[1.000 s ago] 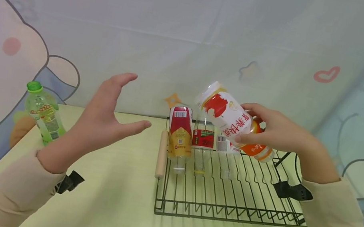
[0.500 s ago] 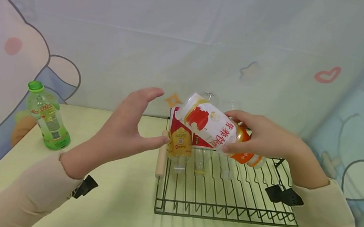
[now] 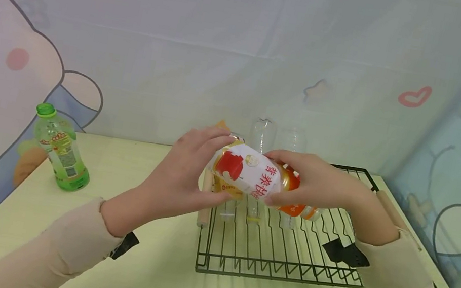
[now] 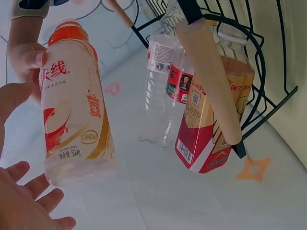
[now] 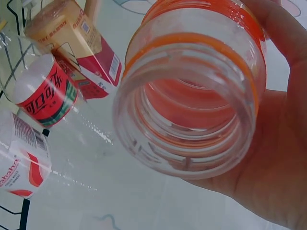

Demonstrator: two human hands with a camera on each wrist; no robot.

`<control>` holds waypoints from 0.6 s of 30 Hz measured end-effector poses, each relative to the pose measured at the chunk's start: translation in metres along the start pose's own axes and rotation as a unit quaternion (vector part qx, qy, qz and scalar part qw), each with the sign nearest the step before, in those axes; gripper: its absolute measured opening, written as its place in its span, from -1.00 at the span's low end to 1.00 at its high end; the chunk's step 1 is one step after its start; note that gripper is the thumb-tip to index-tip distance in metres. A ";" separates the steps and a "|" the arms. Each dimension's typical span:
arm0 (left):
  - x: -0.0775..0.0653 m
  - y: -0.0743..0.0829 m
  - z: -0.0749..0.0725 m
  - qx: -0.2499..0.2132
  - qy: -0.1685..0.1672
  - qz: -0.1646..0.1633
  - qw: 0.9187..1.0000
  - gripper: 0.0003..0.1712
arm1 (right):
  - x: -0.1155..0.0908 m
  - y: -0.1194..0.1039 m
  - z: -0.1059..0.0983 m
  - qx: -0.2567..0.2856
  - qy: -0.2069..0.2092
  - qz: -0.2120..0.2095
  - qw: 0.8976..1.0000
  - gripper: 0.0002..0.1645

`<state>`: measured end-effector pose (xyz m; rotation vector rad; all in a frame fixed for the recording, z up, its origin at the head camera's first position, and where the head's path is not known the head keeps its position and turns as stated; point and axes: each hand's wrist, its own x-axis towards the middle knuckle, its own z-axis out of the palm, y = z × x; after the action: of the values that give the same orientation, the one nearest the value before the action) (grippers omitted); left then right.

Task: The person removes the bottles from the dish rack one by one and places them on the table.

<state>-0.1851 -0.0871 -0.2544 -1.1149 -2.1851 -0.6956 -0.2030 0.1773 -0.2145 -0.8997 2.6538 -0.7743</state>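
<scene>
A white and orange plastic drink bottle (image 3: 249,170) is held in the air above the rack, lying nearly sideways. My right hand (image 3: 314,182) grips its orange neck end. In the right wrist view the bottle's mouth (image 5: 184,112) has no cap. My left hand (image 3: 180,176) has its fingers and thumb spread around the bottle's base end. In the left wrist view those fingers (image 4: 33,196) look extended beside the bottle, and whether they touch it is hard to tell.
A black wire rack (image 3: 278,268) with wooden handles stands on the table (image 3: 152,274). It holds a red and gold bottle (image 4: 201,129), a red-labelled clear bottle (image 5: 48,93) and another clear bottle (image 5: 21,153). A green bottle (image 3: 62,150) stands at the left.
My right hand has carried the white and orange bottle left and down, tilting it closer to level. The left hand has moved right, from apart to around the bottle's base end.
</scene>
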 end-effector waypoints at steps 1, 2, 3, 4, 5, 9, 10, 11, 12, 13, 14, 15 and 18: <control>0.001 0.000 0.001 0.003 0.001 0.004 1.000 -0.11 | 0.000 -0.001 0.001 0.002 -0.002 -0.003 1.000 -0.24; 0.001 0.000 0.002 0.006 0.000 0.007 1.000 -0.13 | 0.001 -0.002 0.002 0.000 -0.003 -0.006 1.000 -0.25; 0.002 0.001 0.003 0.012 -0.002 0.009 1.000 -0.14 | 0.002 -0.003 0.003 0.005 -0.006 -0.005 1.000 -0.25; 0.002 0.002 0.004 0.018 -0.005 0.009 1.000 -0.15 | 0.002 -0.003 0.004 0.003 -0.008 -0.005 1.000 -0.25; 0.002 0.003 0.006 0.024 -0.010 0.008 1.000 -0.17 | 0.003 -0.004 0.005 0.000 -0.008 -0.007 1.000 -0.26; 0.000 0.006 0.009 0.042 -0.041 -0.004 0.998 -0.19 | 0.007 -0.005 0.010 -0.008 -0.012 -0.005 1.000 -0.27; 0.000 0.006 0.010 0.043 -0.049 -0.007 0.998 -0.19 | 0.008 -0.005 0.011 -0.014 -0.011 -0.008 1.000 -0.27; -0.001 0.007 0.011 0.045 -0.056 -0.010 0.997 -0.18 | 0.009 -0.005 0.013 -0.013 -0.011 -0.008 1.000 -0.27; -0.001 0.007 0.011 0.048 -0.062 -0.013 0.997 -0.18 | 0.009 -0.004 0.014 -0.014 -0.012 -0.008 1.000 -0.26; -0.001 0.007 0.012 0.050 -0.067 -0.014 0.996 -0.18 | 0.010 -0.004 0.015 -0.016 -0.012 -0.009 1.000 -0.26; -0.002 0.006 0.013 0.053 -0.070 -0.014 0.996 -0.18 | 0.011 -0.004 0.017 -0.015 -0.013 -0.010 1.000 -0.25; -0.003 0.006 0.014 0.057 -0.071 -0.015 0.996 -0.18 | 0.011 -0.004 0.018 -0.012 -0.015 -0.009 1.000 -0.26; -0.005 0.004 0.016 0.067 -0.077 -0.016 0.995 -0.18 | 0.013 -0.005 0.021 -0.017 -0.014 -0.015 1.000 -0.28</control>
<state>-0.1833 -0.0764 -0.2681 -1.0980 -2.3450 -0.4818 -0.2031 0.1579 -0.2298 -0.9541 2.6423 -0.7183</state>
